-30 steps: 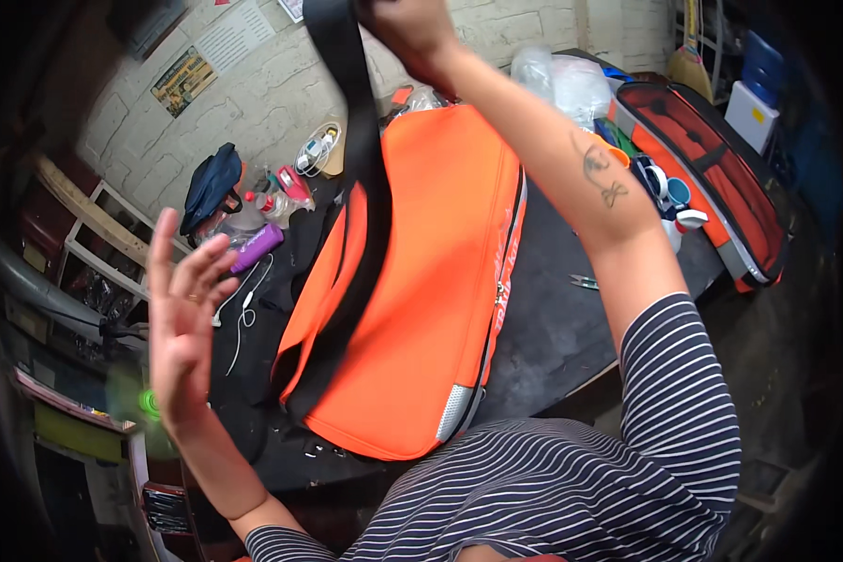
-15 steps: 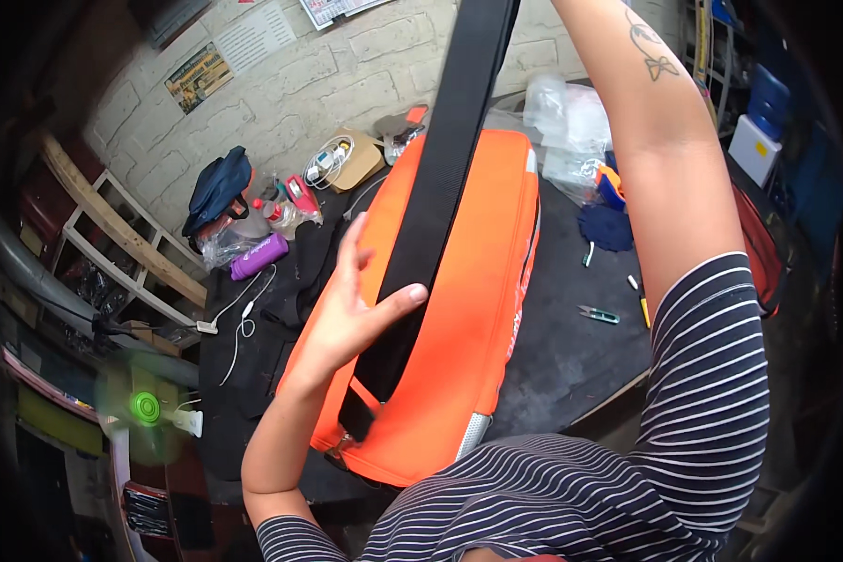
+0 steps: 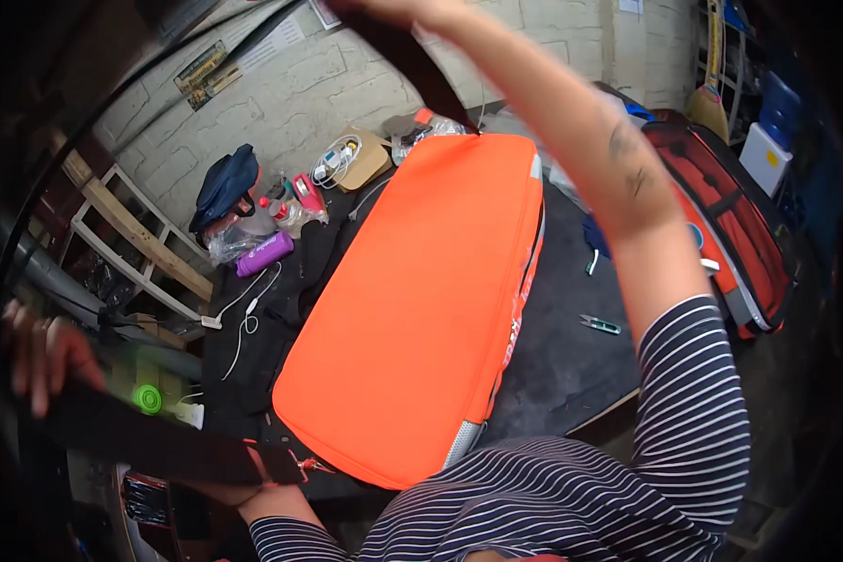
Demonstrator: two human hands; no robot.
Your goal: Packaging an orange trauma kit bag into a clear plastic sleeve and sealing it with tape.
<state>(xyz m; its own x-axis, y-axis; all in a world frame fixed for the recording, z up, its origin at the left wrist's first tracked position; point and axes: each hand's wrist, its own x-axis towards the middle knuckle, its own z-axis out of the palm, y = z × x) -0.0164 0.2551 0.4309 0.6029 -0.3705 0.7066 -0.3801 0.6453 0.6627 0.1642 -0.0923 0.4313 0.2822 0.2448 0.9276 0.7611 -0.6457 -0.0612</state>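
Observation:
A bright orange padded bag (image 3: 403, 309) lies on the dark table, its plain broad face up and grey mesh at the near right corner. Its wide black strap (image 3: 407, 61) rises from the far end to my right hand (image 3: 398, 9), which is closed on it at the top edge, partly cut off. From there the strap arcs thinly down the left rim. Its near length crosses in front of my left wrist and palm, joined by a hook at the bag's near end. My left hand (image 3: 51, 361) is blurred at the lower left, its fingers showing above the strap.
Small green snips (image 3: 599, 324) lie right of the bag. An opened orange-and-black bag (image 3: 721, 225) stands far right. To the left are a purple bottle (image 3: 264, 254), a white cable (image 3: 250, 323), a cardboard box (image 3: 365, 161) and a green fan (image 3: 147, 399).
The strap has come off the bag's face and now loops out to the left. My left hand has swung from the bag to the lower left; my right hand has moved left along the top.

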